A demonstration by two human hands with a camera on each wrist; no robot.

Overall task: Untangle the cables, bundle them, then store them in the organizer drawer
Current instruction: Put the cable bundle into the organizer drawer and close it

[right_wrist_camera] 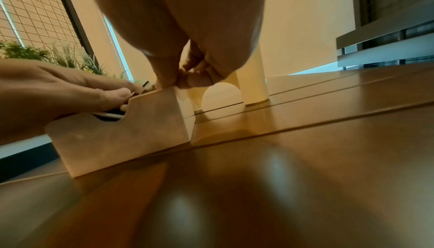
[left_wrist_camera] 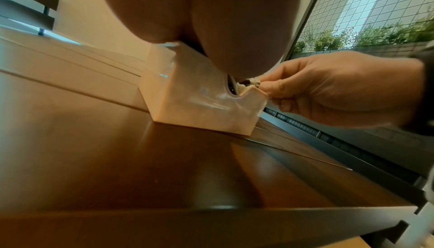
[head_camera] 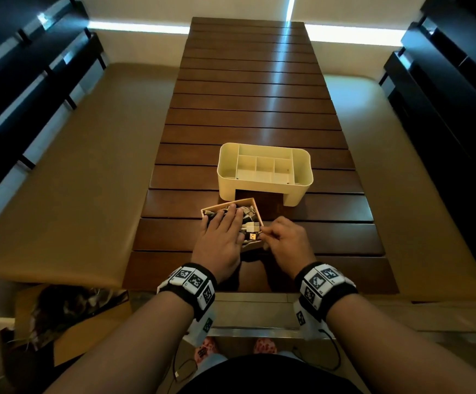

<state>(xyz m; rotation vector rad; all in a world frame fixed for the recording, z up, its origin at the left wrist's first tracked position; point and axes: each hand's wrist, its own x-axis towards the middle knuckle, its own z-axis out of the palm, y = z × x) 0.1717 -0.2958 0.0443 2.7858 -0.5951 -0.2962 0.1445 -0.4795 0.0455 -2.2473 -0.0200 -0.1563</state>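
Right grip [head_camera: 283, 237] pinches the drawer's [head_camera: 252, 204] near corner to steady it; left grip [head_camera: 221, 231], fingers straight, presses the bundled cables [head_camera: 248, 220] down so they stay inside; drawer sits on the worktop [head_camera: 254, 109] before the organizer [head_camera: 265, 174]

On the table [head_camera: 259, 109], the organizer [head_camera: 265, 173] sits at the centre, with the drawer [head_camera: 225, 207] pulled out just beside it at 7 o'clock, nearer the person. The cables [head_camera: 248, 220] lie in the drawer. The left hand [head_camera: 219, 240] lies flat on the cables, reaching in from 6 o'clock. The right hand [head_camera: 285, 240] is at the drawer's 3 o'clock edge, its fingertips [right_wrist_camera: 164, 83] on the rim at the near corner.
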